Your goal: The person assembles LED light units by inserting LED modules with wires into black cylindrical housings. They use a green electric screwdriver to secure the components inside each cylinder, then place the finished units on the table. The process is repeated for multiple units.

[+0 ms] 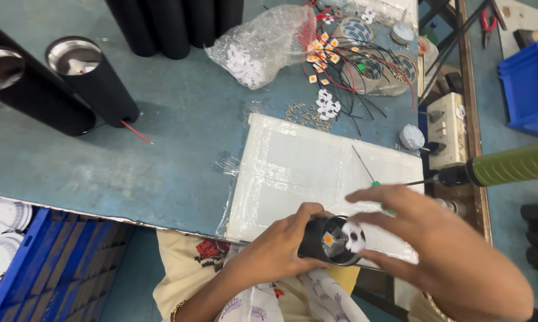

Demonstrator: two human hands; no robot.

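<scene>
**Head view: both hands at the open end of a black lamp housing**

I see my left hand [284,241] wrapped around a short black cylindrical housing [327,241], near edge of the bench, open mouth turned up toward the camera. I judge the tilt is there so the small orange chip [328,238] inside stays visible. My right hand [436,250] pinches a small white lens piece [353,236] at the rim with thumb and fingertips, the other fingers spread clear so they do not block the opening.

Under the hands lies a white foam pad wrapped in clear film [316,167], apparently a soft work surface. A green-handled screwdriver [501,166] lies to the right, tip pointing in, within reach.

Far centre: a crumpled clear plastic bag [263,42] holding white parts, beside a tangle of red and black wires [364,65] with small orange squares. Far left: tall black tubes [96,77] with metal-lined ends. Blue bins sit near left [54,274] and far right [531,83]. No legible label is reported
</scene>
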